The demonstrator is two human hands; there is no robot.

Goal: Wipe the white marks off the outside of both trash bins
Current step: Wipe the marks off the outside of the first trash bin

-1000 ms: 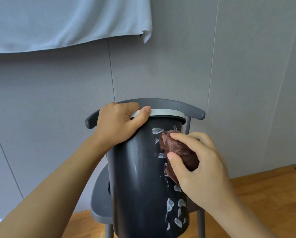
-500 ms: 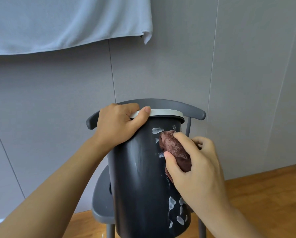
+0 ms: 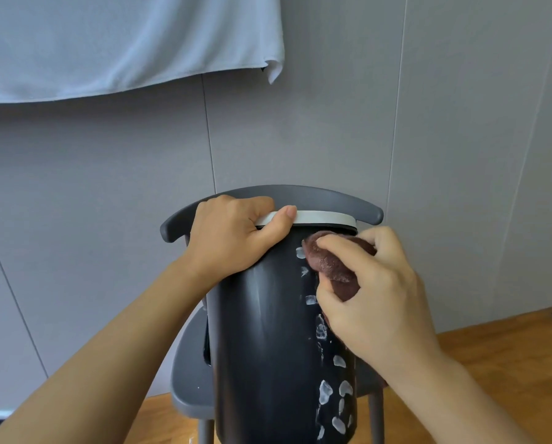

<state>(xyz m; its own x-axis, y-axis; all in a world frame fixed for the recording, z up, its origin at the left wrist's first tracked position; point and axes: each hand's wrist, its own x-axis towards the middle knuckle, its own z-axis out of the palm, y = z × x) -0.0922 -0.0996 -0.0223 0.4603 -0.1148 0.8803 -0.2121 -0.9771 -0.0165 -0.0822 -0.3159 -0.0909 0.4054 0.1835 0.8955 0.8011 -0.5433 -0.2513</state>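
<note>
Since a second ago, right hand [image 3: 377,302] climbed toward the rim, fingers bunched around the soft maroon cloth [image 3: 332,264], pressing it on the dark plastic trash bin [image 3: 261,347] atop the grey chair [image 3: 188,379]. White marks [image 3: 326,390] remain below. Bin looks light, smooth, likely slippery; left hand [image 3: 233,235] clamps its white rim [image 3: 322,216], probably the best hold.

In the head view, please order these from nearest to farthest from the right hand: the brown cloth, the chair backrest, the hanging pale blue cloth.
Measured from the right hand:
1. brown cloth, gripped in its fingers against the trash bin.
2. chair backrest, just above and behind the bin's rim.
3. pale blue cloth, high on the wall at upper left.
</note>
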